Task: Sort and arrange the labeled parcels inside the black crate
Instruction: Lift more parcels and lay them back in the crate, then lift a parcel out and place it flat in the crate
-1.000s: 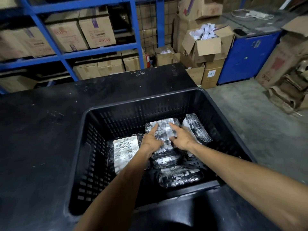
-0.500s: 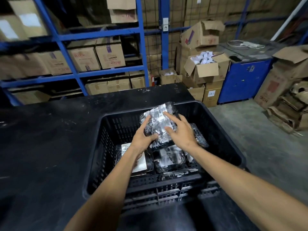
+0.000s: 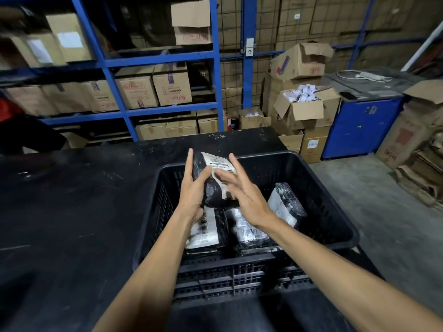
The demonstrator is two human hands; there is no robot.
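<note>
The left hand [image 3: 193,190] grips a glossy black plastic parcel [image 3: 211,180] with a crinkled white label, held above the slatted black crate [image 3: 330,212]. The right hand [image 3: 242,195], fingers spread, touches its right face.

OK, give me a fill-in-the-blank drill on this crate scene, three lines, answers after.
1. The left hand holds a parcel above the ____.
2. The right hand has its fingers ____, not gripping.
3. The crate and the table are both ____ in colour.

Missing words: crate; spread; black
</note>
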